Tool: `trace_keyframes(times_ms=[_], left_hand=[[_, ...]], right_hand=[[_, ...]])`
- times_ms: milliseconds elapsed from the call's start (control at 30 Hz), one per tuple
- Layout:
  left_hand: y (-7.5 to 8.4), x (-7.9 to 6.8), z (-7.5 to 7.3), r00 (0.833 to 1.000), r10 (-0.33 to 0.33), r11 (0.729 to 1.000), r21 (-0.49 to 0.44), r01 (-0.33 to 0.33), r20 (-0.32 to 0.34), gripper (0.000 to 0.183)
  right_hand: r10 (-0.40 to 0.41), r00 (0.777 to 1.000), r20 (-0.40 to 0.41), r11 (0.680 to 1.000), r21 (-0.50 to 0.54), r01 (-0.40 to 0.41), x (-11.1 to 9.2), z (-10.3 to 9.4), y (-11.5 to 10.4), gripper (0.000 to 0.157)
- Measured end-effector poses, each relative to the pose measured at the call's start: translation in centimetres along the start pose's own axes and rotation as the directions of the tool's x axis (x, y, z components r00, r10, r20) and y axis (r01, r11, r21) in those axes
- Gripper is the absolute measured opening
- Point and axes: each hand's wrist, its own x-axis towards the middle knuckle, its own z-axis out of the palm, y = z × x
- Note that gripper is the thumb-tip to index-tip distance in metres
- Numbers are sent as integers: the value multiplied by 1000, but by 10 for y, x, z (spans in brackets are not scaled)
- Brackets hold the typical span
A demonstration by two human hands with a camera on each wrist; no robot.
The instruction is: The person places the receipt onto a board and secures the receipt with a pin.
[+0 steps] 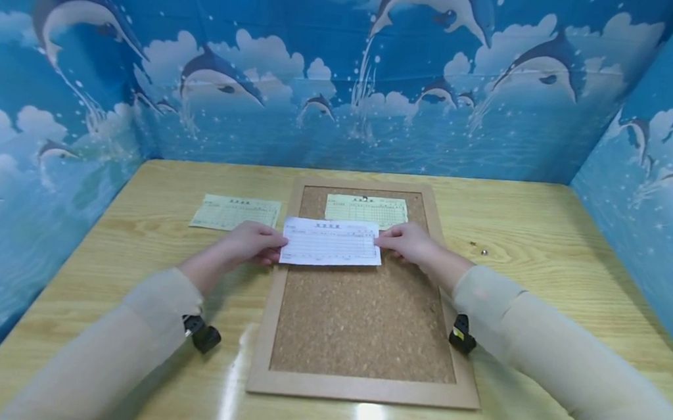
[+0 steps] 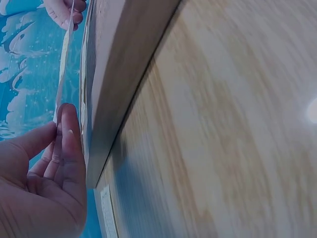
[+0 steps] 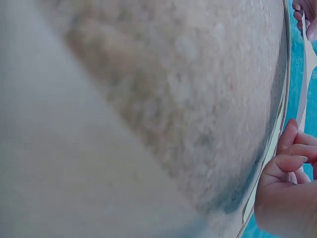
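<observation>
A white printed form [image 1: 332, 244] is held level above the corkboard [image 1: 363, 324], raised off its surface. The left hand [image 1: 253, 242] pinches its left edge between thumb and fingers, and the right hand [image 1: 408, 242] pinches its right edge. In the left wrist view the left hand [image 2: 49, 173] has the sheet's edge at its fingertips. The right wrist view shows the right hand [image 3: 292, 183] on the other end of the same paper. Behind the white sheet, a pale green form [image 1: 366, 208] lies on the upper cork with a pushpin [image 1: 364, 198] at its top edge.
Left of the board, another green form [image 1: 235, 212] lies on the wooden table [image 1: 134, 220]. Two small metallic pins, one silver [image 1: 484, 252], sit right of the board. A dolphin-print backdrop [image 1: 295, 128] encloses the back and sides. Small cameras [image 1: 462, 333] hang at both wrists.
</observation>
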Motion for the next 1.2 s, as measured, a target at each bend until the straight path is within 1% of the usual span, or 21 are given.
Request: trace_keyframes(times_ms=[233, 400, 500, 600, 733, 833, 1067, 1200], left_hand=[[5, 3, 8, 1000, -2, 999, 34, 1, 13, 28], [9, 8, 12, 1000, -12, 999, 43, 11, 28, 27], [14, 10, 15, 999, -11, 999, 34, 9, 45, 25], [17, 11, 18, 998, -16, 998, 56, 12, 60, 23], [18, 10, 22, 996, -44, 994, 99, 36, 73, 22], [16, 9, 24, 996, -45, 994, 102, 37, 79, 23], [20, 11, 25, 998, -23, 994, 107, 17, 56, 24], [21, 12, 25, 998, -26, 992, 127, 18, 63, 23]], right_hand=[[8, 1000, 2, 1000, 24, -9, -4, -5, 8, 31], [11, 1000, 28, 999, 39, -12, -4, -8, 15, 31], [-8, 1000, 7, 1000, 24, 8, -3, -13, 17, 31], [-9, 1000, -13, 1000, 14, 9, -3, -17, 17, 31], [7, 1000, 16, 999, 37, -7, -3, -17, 18, 30], [16, 1000, 25, 999, 43, -18, -3, -16, 18, 30], [21, 999, 30, 998, 54, -23, -7, -20, 20, 35], [21, 999, 36, 998, 50, -23, -7, -24, 21, 35]])
